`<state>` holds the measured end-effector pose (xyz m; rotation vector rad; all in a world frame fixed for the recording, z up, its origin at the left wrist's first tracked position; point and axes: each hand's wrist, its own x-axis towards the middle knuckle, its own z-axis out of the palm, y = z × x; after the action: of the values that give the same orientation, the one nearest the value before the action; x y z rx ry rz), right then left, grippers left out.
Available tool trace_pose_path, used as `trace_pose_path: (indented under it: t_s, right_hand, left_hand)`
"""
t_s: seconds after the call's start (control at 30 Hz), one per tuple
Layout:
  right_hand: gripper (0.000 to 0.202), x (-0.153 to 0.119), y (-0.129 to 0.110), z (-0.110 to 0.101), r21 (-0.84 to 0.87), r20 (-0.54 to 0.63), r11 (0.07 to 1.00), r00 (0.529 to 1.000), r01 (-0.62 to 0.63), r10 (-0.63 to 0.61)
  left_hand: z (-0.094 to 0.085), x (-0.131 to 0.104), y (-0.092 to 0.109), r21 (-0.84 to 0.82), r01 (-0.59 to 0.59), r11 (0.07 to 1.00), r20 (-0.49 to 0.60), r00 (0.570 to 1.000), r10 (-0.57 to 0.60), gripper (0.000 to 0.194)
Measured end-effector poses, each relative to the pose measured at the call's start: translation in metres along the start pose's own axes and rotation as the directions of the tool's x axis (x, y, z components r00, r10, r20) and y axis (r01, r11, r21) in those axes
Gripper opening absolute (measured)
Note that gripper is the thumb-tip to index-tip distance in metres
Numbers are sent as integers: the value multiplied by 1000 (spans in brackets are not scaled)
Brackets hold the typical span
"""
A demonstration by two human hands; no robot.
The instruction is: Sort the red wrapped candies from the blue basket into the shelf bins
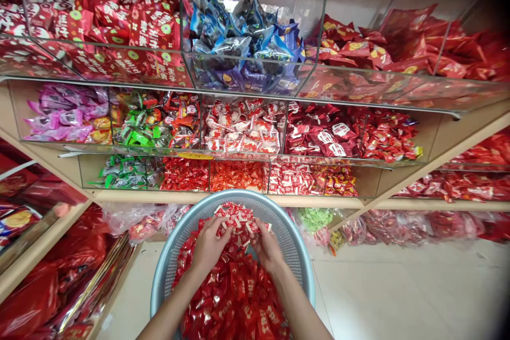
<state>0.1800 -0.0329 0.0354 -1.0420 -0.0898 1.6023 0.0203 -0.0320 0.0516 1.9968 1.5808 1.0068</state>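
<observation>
A large blue-grey plastic basket [159, 276] with perforated walls stands below the shelves. Many red wrapped candies [227, 303] fill its near part, and white-and-red wrapped candies [238, 220] lie heaped at its far side. Over the basket, my left hand [212, 241] curls its fingers and thumb around some white-and-red candies on the heap's left. On the opposite side, my right hand [265, 246] closes on more of the same candies, palm turned inward. The undersides of both grips are partly hidden.
Ahead rise shelves with clear-walled bins of wrapped sweets: blue packets [247, 37], red packets [155, 26], and white-and-red candies [292, 178] low down. Wooden shelf edges [319, 201] pass close behind the basket. Red packages [32, 297] lie at left; tiled floor [378, 297] extends right.
</observation>
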Motion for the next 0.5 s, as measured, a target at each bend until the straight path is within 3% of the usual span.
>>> trace_pose_path:
  t_s: [0.23, 0.5]
  right_hand:
    - [29, 0, -1, -4, 6, -13, 1000, 1000, 25, -24]
    - [35, 1, 4, -4, -11, -18, 1000, 1000, 17, -17]
  left_hand:
    - [20, 21, -17, 316, -175, 932, 4, 983, 184, 25]
    - [30, 21, -21, 430, -202, 880, -10, 973, 229, 25]
